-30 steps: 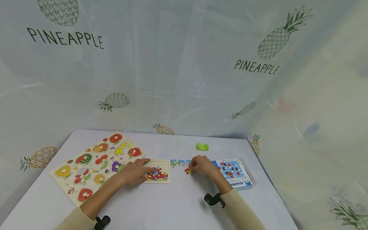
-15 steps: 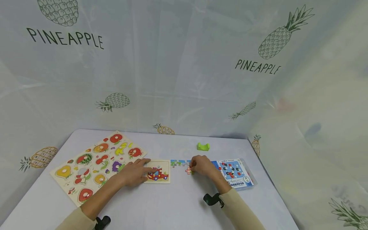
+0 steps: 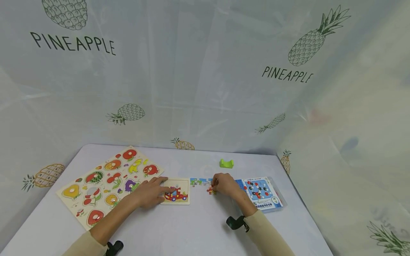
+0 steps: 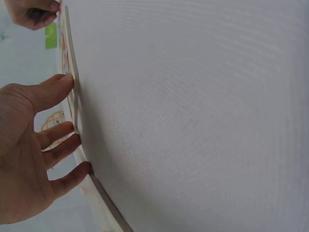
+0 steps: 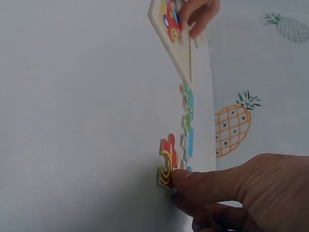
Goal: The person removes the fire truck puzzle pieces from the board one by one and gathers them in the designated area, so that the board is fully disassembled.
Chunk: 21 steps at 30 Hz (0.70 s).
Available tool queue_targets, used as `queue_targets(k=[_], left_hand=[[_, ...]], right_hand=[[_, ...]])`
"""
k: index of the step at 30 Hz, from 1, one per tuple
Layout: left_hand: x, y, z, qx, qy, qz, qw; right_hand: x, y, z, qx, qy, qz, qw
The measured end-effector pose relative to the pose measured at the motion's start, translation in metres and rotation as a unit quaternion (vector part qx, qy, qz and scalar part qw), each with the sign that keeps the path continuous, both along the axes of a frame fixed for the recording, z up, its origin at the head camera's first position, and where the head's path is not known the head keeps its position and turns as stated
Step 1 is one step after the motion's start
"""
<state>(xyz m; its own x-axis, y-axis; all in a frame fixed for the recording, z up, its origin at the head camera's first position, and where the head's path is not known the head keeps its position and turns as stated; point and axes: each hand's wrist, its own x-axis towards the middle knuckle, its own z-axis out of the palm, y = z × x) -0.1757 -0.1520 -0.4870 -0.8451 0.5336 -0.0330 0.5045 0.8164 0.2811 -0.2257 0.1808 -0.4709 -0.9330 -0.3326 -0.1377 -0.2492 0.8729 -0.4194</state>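
My left hand (image 3: 148, 193) rests with spread fingers on a small wooden puzzle board (image 3: 184, 183). The board's recess shows a red and blue vehicle picture, partly covered by the index finger. In the head view my right hand (image 3: 225, 185) is just right of the board, low over the table. Its thumb and fingertips pinch a red jigsaw piece (image 5: 166, 159) with a yellow spiral, seen most plainly in the right wrist view. Behind that piece, several blue and green jigsaw pieces (image 3: 200, 181) lie in a row beside the board; the right hand hides the row's end.
A large wooden fruit puzzle board (image 3: 88, 188) lies at the left, partly under the left forearm. At the right is a plastic case with a molecule picture (image 3: 259, 192), touching the right forearm's outline. A bright green notched block (image 3: 226, 163) stands towards the back.
The jigsaw piece in my right hand has turned slightly, and its face catches the light differently from half a second ago. My left hand has stayed on the board.
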Motion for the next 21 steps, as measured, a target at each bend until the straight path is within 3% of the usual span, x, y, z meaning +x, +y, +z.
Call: queue_targets(k=[11,21], left_hand=[[-0.001,0.001,-0.002,-0.008,-0.001,-0.001,1.0000],[0.003,0.002,0.008,0.013,0.001,-0.008,0.9999]], right_hand=[[0.003,0.001,0.000,-0.007,0.005,0.006,0.9999],[0.000,-0.003,0.001,-0.006,0.022,0.011,0.9997]])
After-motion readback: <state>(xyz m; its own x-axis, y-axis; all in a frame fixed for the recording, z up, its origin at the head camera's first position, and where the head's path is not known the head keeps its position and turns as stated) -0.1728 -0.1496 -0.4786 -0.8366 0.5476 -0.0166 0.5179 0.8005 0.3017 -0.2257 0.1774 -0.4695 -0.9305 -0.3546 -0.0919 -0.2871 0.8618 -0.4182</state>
